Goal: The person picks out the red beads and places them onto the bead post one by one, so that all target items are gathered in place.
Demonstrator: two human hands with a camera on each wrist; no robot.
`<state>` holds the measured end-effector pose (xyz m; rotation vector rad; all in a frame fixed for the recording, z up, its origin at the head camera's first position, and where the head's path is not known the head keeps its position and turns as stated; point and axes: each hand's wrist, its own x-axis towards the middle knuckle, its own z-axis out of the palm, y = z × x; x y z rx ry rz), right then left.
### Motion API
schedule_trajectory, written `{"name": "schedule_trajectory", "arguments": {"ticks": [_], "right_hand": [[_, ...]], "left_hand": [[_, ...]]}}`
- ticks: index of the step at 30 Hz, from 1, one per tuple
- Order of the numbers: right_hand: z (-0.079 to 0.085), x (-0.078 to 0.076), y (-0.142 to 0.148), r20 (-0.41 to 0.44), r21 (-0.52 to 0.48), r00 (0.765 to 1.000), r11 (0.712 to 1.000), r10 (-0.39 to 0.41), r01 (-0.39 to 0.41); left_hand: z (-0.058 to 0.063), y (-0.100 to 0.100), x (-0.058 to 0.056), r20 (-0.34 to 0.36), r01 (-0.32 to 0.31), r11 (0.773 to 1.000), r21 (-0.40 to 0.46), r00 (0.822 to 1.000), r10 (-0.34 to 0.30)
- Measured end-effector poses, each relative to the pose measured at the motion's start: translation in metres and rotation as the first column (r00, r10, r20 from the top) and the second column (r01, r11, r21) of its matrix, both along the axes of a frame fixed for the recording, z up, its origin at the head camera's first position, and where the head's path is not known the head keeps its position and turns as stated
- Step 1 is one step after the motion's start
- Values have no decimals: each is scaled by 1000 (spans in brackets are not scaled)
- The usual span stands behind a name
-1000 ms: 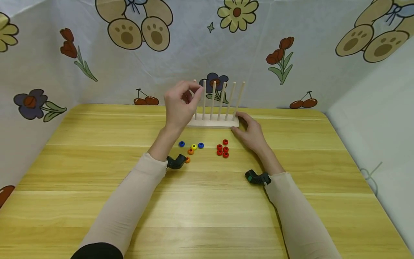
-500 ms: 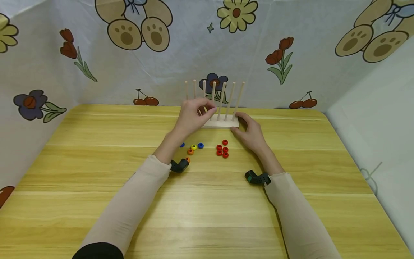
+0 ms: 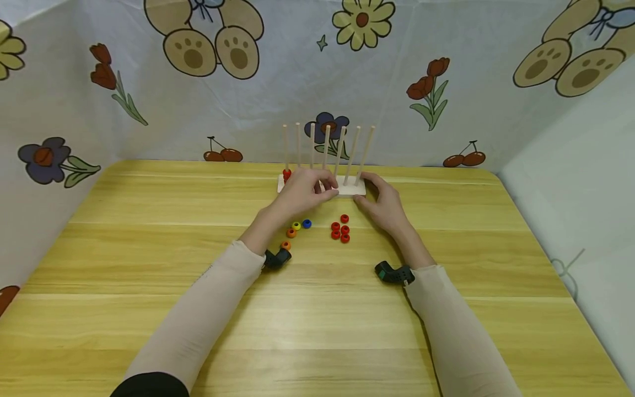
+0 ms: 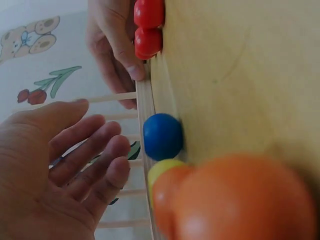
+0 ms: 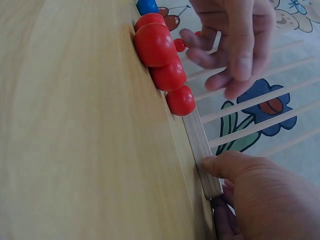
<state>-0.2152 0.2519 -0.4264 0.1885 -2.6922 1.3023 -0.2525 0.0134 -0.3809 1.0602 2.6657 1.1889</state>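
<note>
Wooden rack (image 3: pixel 351 189): right hand (image 3: pixel 384 204) grips end; left hand (image 3: pixel 305 193) empty, fingers parted, near front edge.

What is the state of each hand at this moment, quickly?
Left hand: open, fingers loosely bent, holding nothing.
Right hand: closed, holding the wooden peg rack at its right end.

Frame centre: red beads (image 3: pixel 345 229), orange beads (image 3: pixel 291 233), yellow bead (image 3: pixel 296 226) and blue bead (image 3: pixel 307 224) are plain; rack (image 3: pixel 351 191) is cream. Lower frame: table (image 3: pixel 317 331) shows yellow wood grain. Upper frame: white backdrop (image 3: pixel 288 99) bears flower print.
</note>
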Motion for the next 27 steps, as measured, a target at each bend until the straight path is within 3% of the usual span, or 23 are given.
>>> {"name": "schedule_trajectory", "arguments": {"ticks": [4, 11, 18, 27], "right_hand": [[0, -1, 1, 2, 3, 1000, 1000, 0, 0], [-2, -2, 2, 8, -7, 1000, 1000, 6, -6], [-1, -2, 2, 7, -1, 1000, 1000, 6, -6], [0, 0, 2, 18, -8, 1000, 1000, 15, -15]], "left_hand": [[-6, 5, 2, 42, 40, 997, -63, 998, -37], [-14, 14, 3, 47, 123, 989, -86, 992, -119], [-16, 18, 7, 58, 222, 970, -98, 974, -218], [-15, 24, 15, 41, 198, 970, -138, 980, -194]]}}
